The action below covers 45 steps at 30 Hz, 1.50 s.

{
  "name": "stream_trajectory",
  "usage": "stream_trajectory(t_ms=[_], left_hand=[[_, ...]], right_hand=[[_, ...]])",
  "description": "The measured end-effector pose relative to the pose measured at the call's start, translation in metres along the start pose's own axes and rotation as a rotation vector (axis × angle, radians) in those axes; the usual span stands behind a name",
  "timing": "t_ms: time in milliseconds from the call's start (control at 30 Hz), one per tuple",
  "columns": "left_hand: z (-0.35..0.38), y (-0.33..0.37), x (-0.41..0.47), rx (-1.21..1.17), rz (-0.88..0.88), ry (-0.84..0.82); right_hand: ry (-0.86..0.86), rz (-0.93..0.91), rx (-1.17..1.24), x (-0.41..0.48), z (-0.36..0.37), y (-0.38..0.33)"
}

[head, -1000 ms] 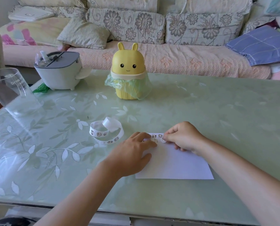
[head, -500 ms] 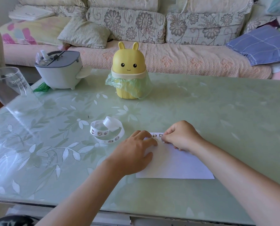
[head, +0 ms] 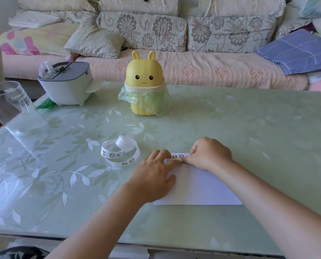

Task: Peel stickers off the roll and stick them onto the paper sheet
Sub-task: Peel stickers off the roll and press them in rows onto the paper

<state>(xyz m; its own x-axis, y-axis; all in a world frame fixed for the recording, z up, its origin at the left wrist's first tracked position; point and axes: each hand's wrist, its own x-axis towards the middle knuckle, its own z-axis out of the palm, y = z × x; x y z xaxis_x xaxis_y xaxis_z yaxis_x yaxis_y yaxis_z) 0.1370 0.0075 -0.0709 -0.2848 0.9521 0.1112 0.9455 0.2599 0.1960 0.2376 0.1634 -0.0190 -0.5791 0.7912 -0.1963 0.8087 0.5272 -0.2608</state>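
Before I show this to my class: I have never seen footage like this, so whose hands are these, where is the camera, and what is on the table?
The camera sits on a person's head, looking down at their own bare hands. The left hand lies flat on the paper sheet, steadying it. The right hand presses at the sheet's top edge beside a few stickers; whether it pinches one is hidden. The sticker roll lies loose to the left. Farther back stand a yellow bunny bin, a grey container and a clear cup.

On the table (head: pixel 230 128), the sticker roll (head: pixel 120 152) lies just left of the paper sheet (head: pixel 199 186), the bunny bin (head: pixel 144 85) behind it, the tissue box (head: pixel 65 85) and clear cup (head: pixel 8 101) far behind-left.
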Motion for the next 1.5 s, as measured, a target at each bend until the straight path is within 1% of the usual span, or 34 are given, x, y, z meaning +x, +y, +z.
stream_trajectory(t_ms=[100,167,300,400,433,533,633,767,900,1000,1067,1133,1233,1333,1500], left_hand=[[0.001,0.002,0.003,0.019,-0.001,0.021],[0.003,0.005,0.004,0.048,-0.009,0.049],[0.009,0.010,0.005,0.096,-0.011,0.102],[0.010,0.012,0.007,0.113,-0.015,0.113],[0.010,0.012,0.007,0.121,-0.013,0.110],[0.010,0.013,0.006,0.145,-0.008,0.106],[0.012,0.014,0.004,0.154,-0.002,0.118],[0.011,0.014,0.004,0.160,0.002,0.137],[0.009,0.015,0.005,0.149,-0.007,0.121],[0.008,0.015,0.004,0.137,-0.002,0.108],[0.012,0.013,0.002,0.082,0.021,0.072],[0.016,0.011,-0.001,0.000,0.036,-0.007],[0.020,0.007,-0.005,0.018,0.050,-0.069],[0.020,0.008,-0.006,0.037,0.029,-0.067],[0.015,0.014,-0.004,0.040,-0.024,-0.044]], right_hand=[[0.020,-0.041,0.015,-0.002,0.002,0.011],[0.050,-0.100,0.036,-0.006,0.005,0.020],[0.119,-0.301,0.010,-0.015,0.018,0.033],[0.163,-0.456,-0.063,-0.020,0.027,0.041],[0.162,-0.512,-0.103,-0.022,0.029,0.043],[0.057,-0.587,-0.161,-0.030,0.032,0.046],[-0.002,-0.611,-0.182,-0.034,0.034,0.054],[-0.002,-0.641,-0.131,-0.033,0.034,0.064],[-0.005,-0.655,-0.091,-0.032,0.035,0.067],[0.032,-0.654,-0.094,-0.033,0.036,0.066],[0.045,-0.658,-0.102,-0.035,0.039,0.062],[0.012,-0.674,-0.113,-0.036,0.043,0.057],[-0.059,-0.710,-0.174,-0.035,0.048,0.048],[-0.081,-0.702,-0.206,-0.034,0.047,0.045],[-0.032,-0.654,-0.220,-0.037,0.049,0.042]])
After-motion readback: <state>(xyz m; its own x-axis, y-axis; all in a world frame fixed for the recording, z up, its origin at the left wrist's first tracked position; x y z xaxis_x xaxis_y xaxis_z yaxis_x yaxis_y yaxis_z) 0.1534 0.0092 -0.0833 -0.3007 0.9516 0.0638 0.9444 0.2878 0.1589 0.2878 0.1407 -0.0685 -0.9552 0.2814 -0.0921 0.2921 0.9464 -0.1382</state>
